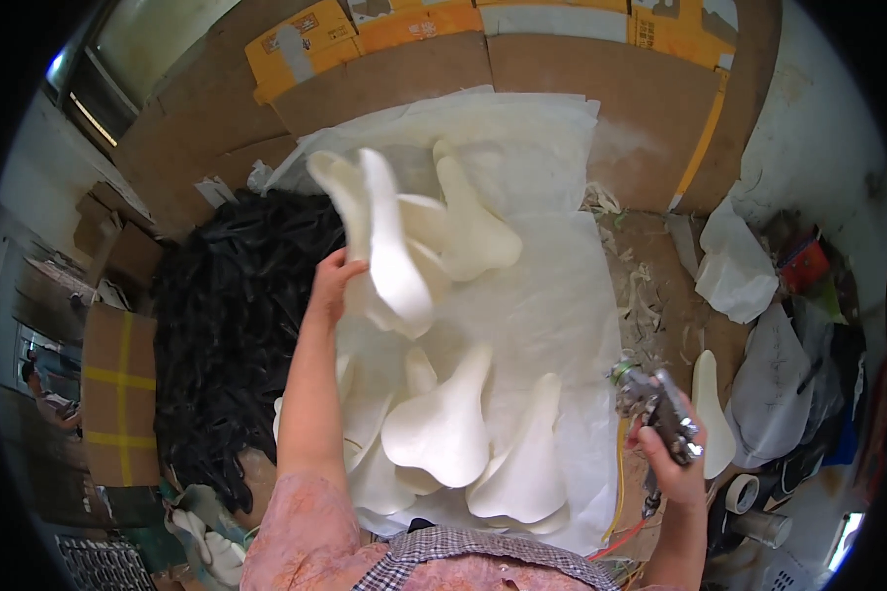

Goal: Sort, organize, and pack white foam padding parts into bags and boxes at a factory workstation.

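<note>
My left hand (337,280) reaches out over the white sheet (562,295), its fingers closed on a white bicycle saddle pad (396,266). The pad is tilted and slightly blurred, and a second pale pad partly shows behind it. Beyond it, another saddle pad (478,231) lies on the sheet. At the right, my right hand (678,461) grips a metal spray gun (660,409), with a hose running down from it. Closer to me rest several saddle pads, among them one in the middle (443,428) and one further right (524,471).
A heap of black, shiny covers (246,295) lies left of the sheet. Cardboard panels (394,84) stand along the back. One saddle pad (712,419) sits beyond my right hand. White plastic bags (734,261) and a tape roll (742,494) are at the right.
</note>
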### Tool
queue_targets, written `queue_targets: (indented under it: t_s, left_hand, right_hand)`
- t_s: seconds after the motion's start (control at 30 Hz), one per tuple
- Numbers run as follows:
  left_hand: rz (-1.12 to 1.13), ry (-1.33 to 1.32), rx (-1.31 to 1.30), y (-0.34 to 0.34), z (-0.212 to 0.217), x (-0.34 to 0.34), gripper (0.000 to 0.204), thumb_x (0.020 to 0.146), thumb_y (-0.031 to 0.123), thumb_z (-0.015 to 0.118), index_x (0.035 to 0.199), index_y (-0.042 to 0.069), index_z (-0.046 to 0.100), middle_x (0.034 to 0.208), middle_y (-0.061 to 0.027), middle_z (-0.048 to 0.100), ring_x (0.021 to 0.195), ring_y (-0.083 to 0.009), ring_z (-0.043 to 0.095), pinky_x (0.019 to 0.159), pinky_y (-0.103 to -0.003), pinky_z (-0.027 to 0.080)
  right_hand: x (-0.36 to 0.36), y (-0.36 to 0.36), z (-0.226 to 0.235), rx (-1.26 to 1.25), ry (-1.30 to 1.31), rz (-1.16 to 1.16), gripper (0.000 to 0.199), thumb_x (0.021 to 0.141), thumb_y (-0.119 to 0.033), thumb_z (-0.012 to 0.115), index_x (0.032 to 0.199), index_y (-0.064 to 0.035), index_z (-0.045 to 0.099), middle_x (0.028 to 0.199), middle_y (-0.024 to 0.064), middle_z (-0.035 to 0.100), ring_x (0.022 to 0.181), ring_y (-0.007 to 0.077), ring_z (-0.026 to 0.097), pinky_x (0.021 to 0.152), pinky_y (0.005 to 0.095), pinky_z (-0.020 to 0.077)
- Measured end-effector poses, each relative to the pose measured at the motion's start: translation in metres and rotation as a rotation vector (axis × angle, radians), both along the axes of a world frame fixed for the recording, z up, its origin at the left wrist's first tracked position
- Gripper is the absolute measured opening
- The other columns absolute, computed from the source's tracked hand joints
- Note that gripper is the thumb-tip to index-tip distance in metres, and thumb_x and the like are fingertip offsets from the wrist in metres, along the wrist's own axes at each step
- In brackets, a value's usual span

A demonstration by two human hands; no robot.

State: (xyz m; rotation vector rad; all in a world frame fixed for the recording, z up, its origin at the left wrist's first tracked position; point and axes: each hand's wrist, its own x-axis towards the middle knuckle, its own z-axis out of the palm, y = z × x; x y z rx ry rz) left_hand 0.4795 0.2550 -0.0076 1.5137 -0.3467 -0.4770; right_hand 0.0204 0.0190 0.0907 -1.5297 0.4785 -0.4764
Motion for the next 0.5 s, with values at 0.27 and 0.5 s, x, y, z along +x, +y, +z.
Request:
queue_targets:
  t_s: [0.27, 0.5]
  left_hand:
    - [-0.188, -0.223, 0.384, -0.148, -0.096, -0.003, 0.034, 0.073, 0.015, 0.070, 0.103, 0.000, 0.064, 0.091, -0.0049, 0.066, 0.081, -0.0146, 0.061, 0.074, -0.027, 0.048]
    - [-0.035, -0.255, 0.165, -0.102, -0.018, -0.023, 0.027, 0.071, 0.012, 0.070, 0.096, 0.000, 0.067, 0.082, -0.0050, 0.065, 0.070, -0.0104, 0.059, 0.063, -0.025, 0.048]
  right_hand:
    - [-0.013, 0.010, -0.013, 0.015, -0.018, 0.000, 0.056, 0.081, -0.011, 0.064, 0.130, 0.0039, 0.040, 0.088, 0.0086, 0.060, 0.078, 0.0152, 0.058, 0.073, 0.0302, 0.0503]
    - [0.000, -0.005, -0.016, 0.011, 0.092, 0.007, 0.055, 0.081, -0.011, 0.065, 0.128, 0.0038, 0.042, 0.088, 0.0080, 0.060, 0.076, 0.0135, 0.058, 0.068, 0.0288, 0.0516]
